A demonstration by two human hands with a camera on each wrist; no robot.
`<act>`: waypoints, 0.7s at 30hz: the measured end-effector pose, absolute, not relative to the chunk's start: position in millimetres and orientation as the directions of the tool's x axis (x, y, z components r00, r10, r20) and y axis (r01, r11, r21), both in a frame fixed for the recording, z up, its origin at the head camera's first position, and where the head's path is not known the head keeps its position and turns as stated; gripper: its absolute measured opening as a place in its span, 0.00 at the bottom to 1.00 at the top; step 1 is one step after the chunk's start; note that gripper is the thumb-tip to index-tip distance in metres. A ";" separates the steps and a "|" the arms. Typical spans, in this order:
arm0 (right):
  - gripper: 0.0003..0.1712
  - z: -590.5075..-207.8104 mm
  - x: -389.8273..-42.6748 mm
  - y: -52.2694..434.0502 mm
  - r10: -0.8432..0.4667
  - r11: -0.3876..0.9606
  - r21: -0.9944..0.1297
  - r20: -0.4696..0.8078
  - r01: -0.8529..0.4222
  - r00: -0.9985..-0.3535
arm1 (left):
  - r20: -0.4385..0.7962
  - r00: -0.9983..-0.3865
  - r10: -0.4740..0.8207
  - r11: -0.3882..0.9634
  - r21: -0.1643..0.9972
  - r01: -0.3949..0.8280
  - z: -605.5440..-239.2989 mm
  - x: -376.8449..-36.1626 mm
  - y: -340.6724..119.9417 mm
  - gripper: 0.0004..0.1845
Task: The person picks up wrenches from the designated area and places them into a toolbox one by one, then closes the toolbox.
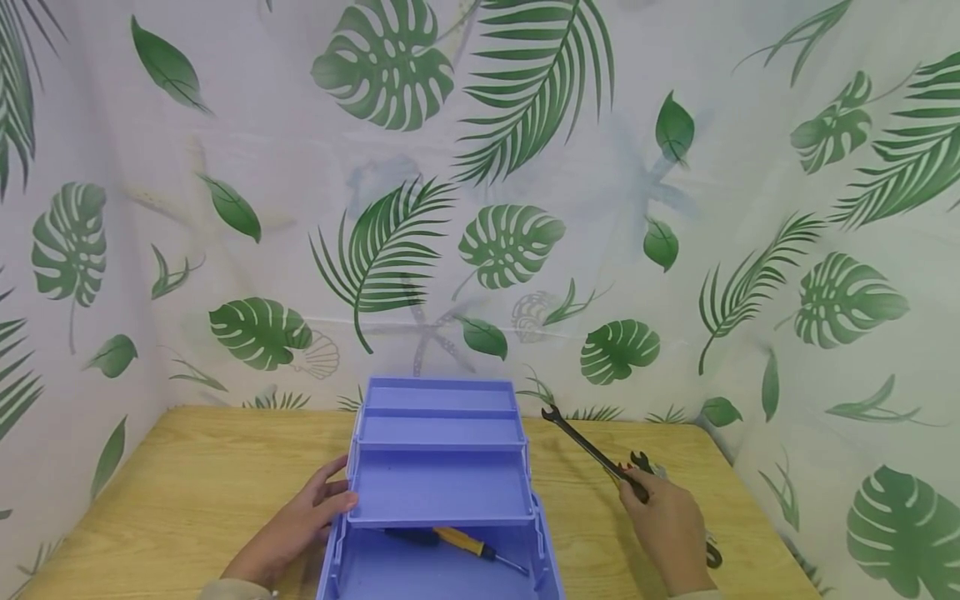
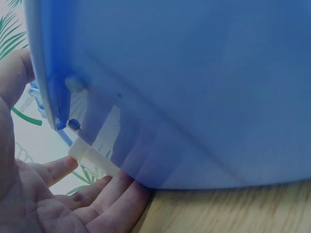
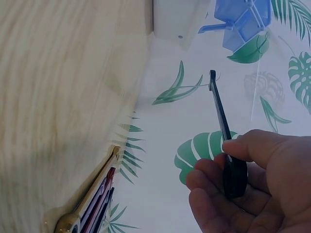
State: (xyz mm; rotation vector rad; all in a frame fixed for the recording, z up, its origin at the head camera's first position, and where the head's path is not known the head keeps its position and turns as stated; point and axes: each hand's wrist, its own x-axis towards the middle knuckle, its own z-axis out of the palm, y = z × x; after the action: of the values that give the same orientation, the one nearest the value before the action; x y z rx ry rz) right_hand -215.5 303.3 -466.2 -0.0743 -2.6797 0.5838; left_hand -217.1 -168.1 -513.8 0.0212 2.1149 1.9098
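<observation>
One wooden table (image 1: 187,492) stands in a corner hung with a leaf-printed curtain (image 1: 480,183), and a person sits at it with both hands in view.

One blue plastic toolbox (image 1: 442,487) sits at the near middle of the table, opened out in steps. Three tray levels can be counted above its bottom compartment, rising toward the curtain. One screwdriver (image 1: 457,543) with a yellow and black handle lies in the bottom compartment, partly under the lowest tray.

The left hand (image 1: 296,525) rests against the toolbox's left side, fingers straight and relaxed. The thumb touches the lowest tray's left edge. In the left wrist view the fingers (image 2: 104,194) lie flat under the curved blue wall (image 2: 194,87), beside a white hinge strip (image 2: 92,158). Nothing is gripped.

The right hand (image 1: 667,525) is to the right of the toolbox, apart from it. Its fingers and thumb are curled around the lower end of one dark open-ended wrench (image 1: 592,452). The wrench is lifted off the table and slants up and left, its open head toward the curtain. The right wrist view shows the same wrench (image 3: 221,116) pinched between thumb and fingers (image 3: 214,179).

More tools (image 1: 652,468) lie on the table under and just behind the right hand. Their number cannot be counted from the head view. In the right wrist view a small cluster (image 3: 95,201) lies at the table's edge, including one brass-coloured piece and red-handled pieces.
</observation>
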 end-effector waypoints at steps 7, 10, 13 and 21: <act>0.14 -464.3 -213.8 301.1 0.151 0.914 -0.405 0.415 -0.034 -0.897 | -0.164 -0.955 0.247 0.091 0.985 -0.146 -514.9 -217.0 -170.2 0.43; 0.14 -463.7 -213.3 300.6 0.154 0.915 -0.403 0.428 -0.035 -0.891 | -0.160 -0.955 0.249 0.093 0.986 -0.140 -516.5 -218.2 -170.3 0.43; 0.13 -463.3 -213.6 300.0 0.149 0.910 -0.411 0.441 -0.052 -0.885 | -0.161 -0.955 0.249 0.096 0.985 -0.141 -516.4 -218.8 -170.1 0.43; 0.10 -459.3 -211.9 296.3 0.067 0.900 -0.402 0.507 -0.167 -0.860 | -0.165 -0.953 0.254 0.100 0.985 -0.144 -515.8 -218.3 -170.1 0.42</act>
State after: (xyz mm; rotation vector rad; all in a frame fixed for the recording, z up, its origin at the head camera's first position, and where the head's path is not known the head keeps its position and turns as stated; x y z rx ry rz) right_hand -211.9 296.3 -459.3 0.0722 -2.5373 0.5992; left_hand -218.3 -170.1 -515.8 0.1090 2.0890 1.9259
